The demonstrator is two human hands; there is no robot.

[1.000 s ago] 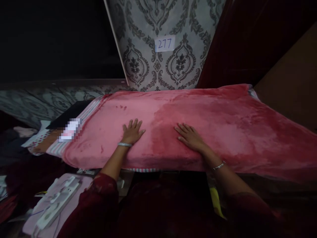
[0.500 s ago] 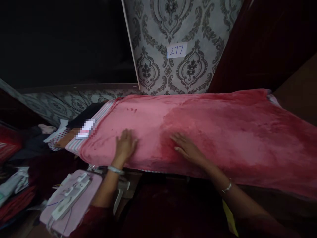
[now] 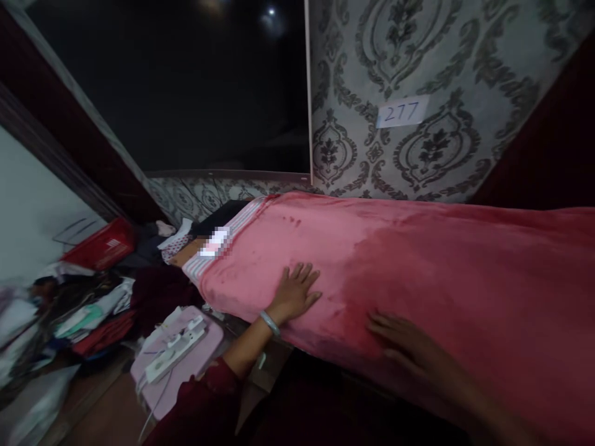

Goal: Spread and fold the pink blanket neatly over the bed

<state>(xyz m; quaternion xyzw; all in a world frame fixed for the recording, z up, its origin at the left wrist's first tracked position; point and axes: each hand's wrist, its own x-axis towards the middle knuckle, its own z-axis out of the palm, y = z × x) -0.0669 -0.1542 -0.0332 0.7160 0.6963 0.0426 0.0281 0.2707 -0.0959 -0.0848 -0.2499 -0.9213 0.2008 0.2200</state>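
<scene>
A pink plush blanket [image 3: 320,229] is spread over a long surface along the wall, with a striped border at its left end. My left hand [image 3: 295,292] lies palm down on its lighter part near the front edge, fingers spread. To the right, my right hand [image 3: 404,344] is over the darker, brushed part of the pile, fingers stretched out; it is somewhat blurred. Neither hand grips anything. A blurred-out white and pink patch [image 3: 216,242] lies at the striped border.
A power strip [image 3: 176,350] rests on a pink stool [image 3: 211,347] at the lower left. Beyond it are heaped clothes [image 3: 100,316] and a red basket [image 3: 105,244]. Behind the blanket stand a large dark screen [image 3: 209,93] and a patterned wall with a paper marked 277 [image 3: 403,111].
The view has swung left, bringing the clothes and red basket further in. Both hands stay flat at the blanket, the left one with its fingers more spread.
</scene>
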